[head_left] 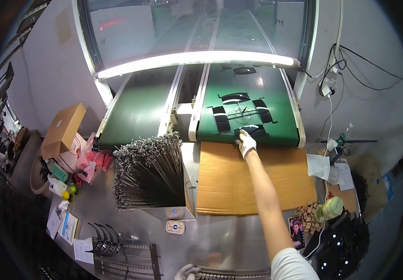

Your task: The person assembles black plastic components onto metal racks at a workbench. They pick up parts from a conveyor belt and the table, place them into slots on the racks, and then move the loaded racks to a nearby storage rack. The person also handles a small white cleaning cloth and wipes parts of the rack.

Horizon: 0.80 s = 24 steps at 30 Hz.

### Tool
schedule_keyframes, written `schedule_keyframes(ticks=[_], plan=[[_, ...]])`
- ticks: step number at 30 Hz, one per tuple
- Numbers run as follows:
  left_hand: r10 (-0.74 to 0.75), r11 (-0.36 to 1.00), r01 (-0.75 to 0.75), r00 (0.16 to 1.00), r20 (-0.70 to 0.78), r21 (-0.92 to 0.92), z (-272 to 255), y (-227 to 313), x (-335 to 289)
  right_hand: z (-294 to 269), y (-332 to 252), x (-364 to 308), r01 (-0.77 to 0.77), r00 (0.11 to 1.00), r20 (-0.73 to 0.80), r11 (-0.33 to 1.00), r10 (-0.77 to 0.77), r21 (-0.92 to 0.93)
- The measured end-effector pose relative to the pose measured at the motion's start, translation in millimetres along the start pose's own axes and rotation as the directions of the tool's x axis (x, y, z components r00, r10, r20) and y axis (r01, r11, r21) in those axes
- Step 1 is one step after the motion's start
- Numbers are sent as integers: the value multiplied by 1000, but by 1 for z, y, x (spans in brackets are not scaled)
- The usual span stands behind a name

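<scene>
One black plate (252,130), probably light, stiff, slippery; pinched in right fingers (243,135), best by edge; left fingers (190,269): cannot tell.

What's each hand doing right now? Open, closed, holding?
Left hand: cut off by the lower edge, beside a slotted rack; grip can't be told.
Right hand: fingers at the nearest black curved piece; can't tell if closed on it.

The lower edge cuts off the left hand (188,272) and the rack (231,274) beside it; what that hand touches cannot be told. The right hand (246,143) covers part of the nearest black panel (255,130), hiding its grip. Beyond the lamp (201,58), the green belts (141,107) blur into haze.
</scene>
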<state>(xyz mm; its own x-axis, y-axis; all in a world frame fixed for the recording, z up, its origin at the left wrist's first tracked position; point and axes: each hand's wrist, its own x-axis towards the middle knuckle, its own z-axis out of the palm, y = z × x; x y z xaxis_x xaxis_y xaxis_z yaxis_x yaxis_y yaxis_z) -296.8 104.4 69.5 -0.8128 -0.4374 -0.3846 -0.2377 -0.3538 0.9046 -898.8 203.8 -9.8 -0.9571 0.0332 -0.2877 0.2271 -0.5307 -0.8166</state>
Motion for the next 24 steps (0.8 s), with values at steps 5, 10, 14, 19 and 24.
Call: schedule_keyframes(ticks=[5,10,14,19,24], plan=[[2,1000,1,993,116,-29,14,22,-8,-25,-36,-137,147,983,104,989,-149,21],[29,956,94,913,406,-279,21,42,14,-113,-116,-402,-27,957,289,1000,25,2],[247,963,-116,740,626,-243,56,22,37,-158,-129,-557,-230,943,204,957,264,-176],[-3,695,554,639,769,-458,94,5,7,-189,-94,-605,-157,920,137,668,367,-728],[552,756,-647,548,628,-100,113,8,-74,-162,-57,-605,61,974,216,827,74,-559]])
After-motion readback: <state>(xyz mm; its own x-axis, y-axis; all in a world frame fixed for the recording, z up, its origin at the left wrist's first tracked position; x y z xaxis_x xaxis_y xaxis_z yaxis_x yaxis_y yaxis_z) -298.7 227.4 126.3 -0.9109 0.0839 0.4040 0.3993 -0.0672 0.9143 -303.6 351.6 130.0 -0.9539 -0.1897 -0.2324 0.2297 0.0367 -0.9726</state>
